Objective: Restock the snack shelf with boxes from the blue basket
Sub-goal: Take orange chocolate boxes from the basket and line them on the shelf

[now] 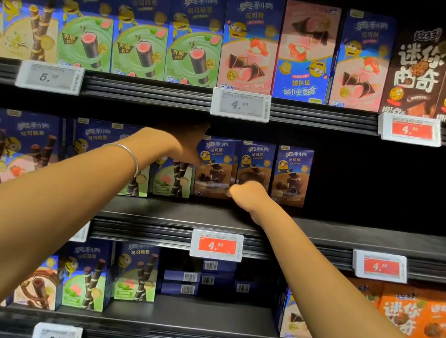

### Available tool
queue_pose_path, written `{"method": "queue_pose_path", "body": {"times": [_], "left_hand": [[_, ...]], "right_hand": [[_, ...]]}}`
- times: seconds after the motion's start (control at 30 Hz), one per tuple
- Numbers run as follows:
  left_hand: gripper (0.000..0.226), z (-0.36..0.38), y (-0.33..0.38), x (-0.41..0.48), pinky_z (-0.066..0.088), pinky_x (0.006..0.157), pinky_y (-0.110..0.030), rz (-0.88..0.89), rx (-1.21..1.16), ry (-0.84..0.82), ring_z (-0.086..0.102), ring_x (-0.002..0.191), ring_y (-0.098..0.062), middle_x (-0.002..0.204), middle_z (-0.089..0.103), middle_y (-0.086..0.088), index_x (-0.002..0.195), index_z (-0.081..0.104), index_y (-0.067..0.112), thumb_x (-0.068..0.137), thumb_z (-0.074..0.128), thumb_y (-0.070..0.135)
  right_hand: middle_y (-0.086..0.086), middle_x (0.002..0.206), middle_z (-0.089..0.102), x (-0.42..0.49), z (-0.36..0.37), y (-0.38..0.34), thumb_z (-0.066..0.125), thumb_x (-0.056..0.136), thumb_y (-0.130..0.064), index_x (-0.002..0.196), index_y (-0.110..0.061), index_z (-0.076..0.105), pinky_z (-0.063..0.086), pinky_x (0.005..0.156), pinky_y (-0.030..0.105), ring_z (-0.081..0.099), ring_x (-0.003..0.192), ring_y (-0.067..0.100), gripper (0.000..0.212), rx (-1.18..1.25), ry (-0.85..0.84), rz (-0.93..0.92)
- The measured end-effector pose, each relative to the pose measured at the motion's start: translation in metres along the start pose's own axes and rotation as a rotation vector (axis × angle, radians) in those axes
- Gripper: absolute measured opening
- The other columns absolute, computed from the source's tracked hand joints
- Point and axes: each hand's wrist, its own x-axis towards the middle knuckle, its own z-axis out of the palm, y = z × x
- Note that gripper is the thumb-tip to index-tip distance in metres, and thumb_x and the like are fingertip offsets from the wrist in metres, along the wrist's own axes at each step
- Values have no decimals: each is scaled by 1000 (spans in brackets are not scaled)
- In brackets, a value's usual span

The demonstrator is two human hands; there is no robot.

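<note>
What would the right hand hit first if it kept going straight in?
The right hand points at the lower front of the middle brown box, so it would most likely meet that first. It may already be touching it, but depth is unclear from this view.

Take the red price tag (216,245) as your mark: its casing looks like smooth white plastic, and its face is matt. The shelf edge (139,232) it clips to is matt black and ribbed; you cannot tell whether it is metal or plastic. Directly above the tag, the brown boxes (255,170) look like printed cardboard with a slight sheen. Up and left of the tag, the bangle (133,155) on your wrist is polished silvery metal.
</note>
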Motion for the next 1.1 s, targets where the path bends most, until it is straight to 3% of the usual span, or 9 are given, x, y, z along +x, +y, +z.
{"method": "queue_pose_path", "body": {"times": [0.17, 0.3, 0.33, 0.37, 0.43, 0.53, 0.77, 0.9, 1.1], "left_hand": [[96, 6, 15, 0, 47, 114, -48, 27, 23, 1, 51, 140, -33, 158, 46, -12, 159, 30, 16, 87, 83, 50], [109, 1, 37, -21, 44, 115, -43, 40, -29, 93, 45, 145, -35, 165, 39, -11, 163, 28, 19, 78, 78, 65], [110, 2, 44, -33, 43, 114, -40, 33, -110, 125, 46, 145, -33, 167, 39, -9, 165, 27, 22, 76, 72, 69], [106, 5, 52, -46, 42, 113, -38, 22, -223, 175, 48, 143, -29, 166, 41, -7, 165, 29, 25, 77, 68, 70], [86, 20, 67, -74, 44, 114, -38, 15, -476, 326, 56, 134, -19, 155, 55, -4, 159, 41, 23, 88, 71, 62], [59, 46, 88, -118, 43, 120, -41, 41, -748, 468, 57, 136, -13, 145, 61, 0, 146, 54, 13, 97, 73, 38], [45, 114, 129, -238, 50, 110, -38, -61, -1107, 628, 61, 135, -26, 140, 63, -18, 140, 54, 9, 97, 65, 20], [37, 183, 129, -327, 51, 105, -56, -216, -1209, 570, 64, 129, -36, 135, 67, -17, 136, 58, 11, 101, 65, 24], [34, 308, 116, -443, 59, 96, -34, -686, -1360, 79, 70, 121, -33, 122, 77, -6, 129, 65, 13, 99, 72, 29]], "right_hand": [[27, 126, 57, -6, -23, 14, 57, 93, -10, 113, 6, 58, 51, 85, 45, 56, 113, 36, 26, -9, 103, -1], [28, 108, 56, -15, -40, 18, 62, 93, -17, 110, 2, 54, 51, 77, 40, 54, 85, 20, 27, 49, 146, -71], [33, 133, 45, -18, -44, 21, 64, 94, -23, 123, 3, 53, 52, 92, 50, 55, 94, 21, 41, 93, 135, -98], [3, 131, 57, -24, -48, 22, 65, 95, -33, 134, -1, 51, 48, 102, 55, 57, 110, 23, 53, 139, 117, -119], [13, 140, 58, -42, -55, 29, 61, 95, -48, 134, -9, 56, 44, 110, 55, 55, 128, 27, 56, 245, 80, -174], [5, 125, 68, -74, -63, 36, 58, 88, -56, 105, -22, 68, 51, 103, 51, 66, 117, 22, 40, 412, 55, -260], [3, 128, 70, -162, -50, 113, 51, 94, -49, 127, -20, 62, 55, 95, 38, 68, 118, 22, 45, 761, -100, -373], [7, 125, 71, -198, -7, 201, 42, 101, -37, 127, -16, 60, 57, 92, 38, 69, 114, 27, 38, 822, -261, -84], [7, 122, 72, -291, 107, 342, 50, 102, -23, 120, -17, 65, 55, 88, 39, 68, 115, 26, 24, 540, -350, 607]]}}
